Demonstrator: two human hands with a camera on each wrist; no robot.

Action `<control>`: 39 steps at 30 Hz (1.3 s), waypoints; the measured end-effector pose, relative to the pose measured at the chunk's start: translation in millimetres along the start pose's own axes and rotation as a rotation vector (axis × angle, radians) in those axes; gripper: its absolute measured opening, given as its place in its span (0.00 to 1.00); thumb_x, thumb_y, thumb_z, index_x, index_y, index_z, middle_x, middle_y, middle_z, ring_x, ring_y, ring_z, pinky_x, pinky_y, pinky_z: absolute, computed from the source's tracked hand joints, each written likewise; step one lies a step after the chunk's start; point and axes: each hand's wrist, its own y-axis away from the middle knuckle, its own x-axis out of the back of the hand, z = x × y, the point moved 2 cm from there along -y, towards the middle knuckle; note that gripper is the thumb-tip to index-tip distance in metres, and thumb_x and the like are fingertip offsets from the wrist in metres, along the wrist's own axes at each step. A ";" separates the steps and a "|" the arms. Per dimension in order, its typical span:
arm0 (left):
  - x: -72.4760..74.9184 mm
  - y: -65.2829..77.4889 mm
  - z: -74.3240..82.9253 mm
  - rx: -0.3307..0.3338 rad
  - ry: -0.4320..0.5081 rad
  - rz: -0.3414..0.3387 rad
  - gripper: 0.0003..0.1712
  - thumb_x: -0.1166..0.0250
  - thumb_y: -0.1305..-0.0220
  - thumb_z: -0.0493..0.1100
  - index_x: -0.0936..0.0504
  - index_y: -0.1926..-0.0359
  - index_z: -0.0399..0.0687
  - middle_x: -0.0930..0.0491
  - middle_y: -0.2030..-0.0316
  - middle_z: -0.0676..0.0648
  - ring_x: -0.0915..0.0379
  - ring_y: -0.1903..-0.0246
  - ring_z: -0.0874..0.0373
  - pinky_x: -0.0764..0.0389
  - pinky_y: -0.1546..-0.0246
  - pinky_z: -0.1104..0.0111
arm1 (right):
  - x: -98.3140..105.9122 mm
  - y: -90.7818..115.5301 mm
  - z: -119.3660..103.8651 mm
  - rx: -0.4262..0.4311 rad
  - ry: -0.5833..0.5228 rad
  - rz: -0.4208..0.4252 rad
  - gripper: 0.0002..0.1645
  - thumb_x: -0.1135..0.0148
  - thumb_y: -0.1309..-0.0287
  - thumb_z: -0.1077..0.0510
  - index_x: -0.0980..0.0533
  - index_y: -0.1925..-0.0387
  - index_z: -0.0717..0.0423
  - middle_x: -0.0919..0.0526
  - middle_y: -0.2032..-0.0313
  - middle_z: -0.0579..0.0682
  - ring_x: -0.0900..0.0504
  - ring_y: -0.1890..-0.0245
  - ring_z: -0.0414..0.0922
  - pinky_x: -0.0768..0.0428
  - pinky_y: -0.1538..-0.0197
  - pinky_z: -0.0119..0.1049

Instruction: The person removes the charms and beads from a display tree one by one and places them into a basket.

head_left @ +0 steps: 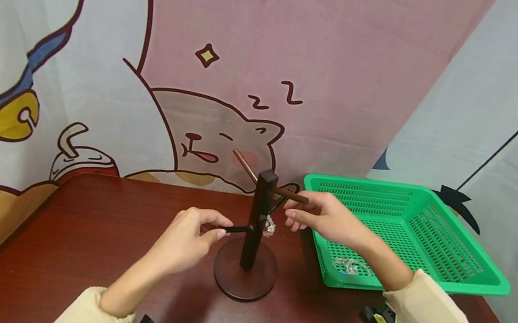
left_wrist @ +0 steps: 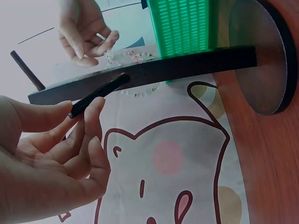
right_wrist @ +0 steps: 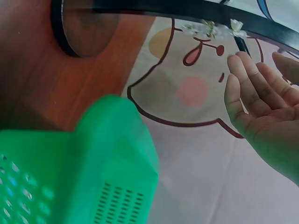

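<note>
A dark wooden stand with a round base and several pegs, its post (head_left: 251, 251) upright on the table, is between both hands. My left hand (head_left: 186, 237) pinches the tip of its lower left peg (left_wrist: 100, 94) between thumb and fingers. From a peg on the far right side hangs a beaded bracelet (head_left: 269, 226) of clear beads, partly hidden by the post. White flower-like pieces (right_wrist: 212, 30) on it show in the right wrist view. Close by that peg, my right hand (head_left: 323, 214) has its fingers loosely extended and nothing in them.
A green plastic basket (head_left: 472, 235) stands right of the stand on the reddish-brown table (head_left: 117, 252). More clear beaded jewellery (head_left: 351, 265) lies in its near left corner. Behind the table hangs a cloth (head_left: 349, 86) printed with cartoon animals.
</note>
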 end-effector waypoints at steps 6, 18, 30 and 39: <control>3.3 -1.6 -2.3 0.027 -0.016 0.002 0.09 0.40 0.44 0.29 0.17 0.64 0.42 0.20 0.72 0.50 0.42 0.86 0.62 0.36 0.81 0.68 | -15.3 -0.1 5.5 0.010 0.016 -0.041 0.09 0.44 0.40 0.62 0.23 0.62 0.64 0.20 0.72 0.54 0.20 0.72 0.47 0.22 0.65 0.38; 11.6 -7.0 -4.4 -0.023 -0.037 -0.014 0.11 0.42 0.43 0.27 0.17 0.63 0.40 0.19 0.72 0.50 0.23 0.68 0.59 0.30 0.70 0.65 | -32.2 -0.7 16.3 0.039 -0.017 -0.045 0.08 0.43 0.41 0.63 0.23 0.62 0.64 0.19 0.72 0.56 0.21 0.74 0.52 0.22 0.67 0.38; 20.1 -14.3 -10.9 -0.004 -0.053 -0.048 0.11 0.43 0.42 0.27 0.17 0.62 0.40 0.19 0.71 0.49 0.25 0.67 0.58 0.33 0.70 0.66 | -43.8 -3.0 18.8 0.055 -0.050 -0.029 0.07 0.42 0.42 0.62 0.23 0.64 0.64 0.19 0.74 0.55 0.21 0.76 0.51 0.21 0.69 0.38; 20.3 -14.1 -14.1 0.028 -0.024 -0.035 0.10 0.42 0.41 0.30 0.17 0.61 0.42 0.18 0.70 0.50 0.23 0.65 0.57 0.31 0.71 0.67 | -48.7 -3.1 17.9 0.032 -0.066 -0.036 0.06 0.42 0.42 0.64 0.23 0.64 0.65 0.19 0.74 0.55 0.21 0.75 0.52 0.21 0.69 0.38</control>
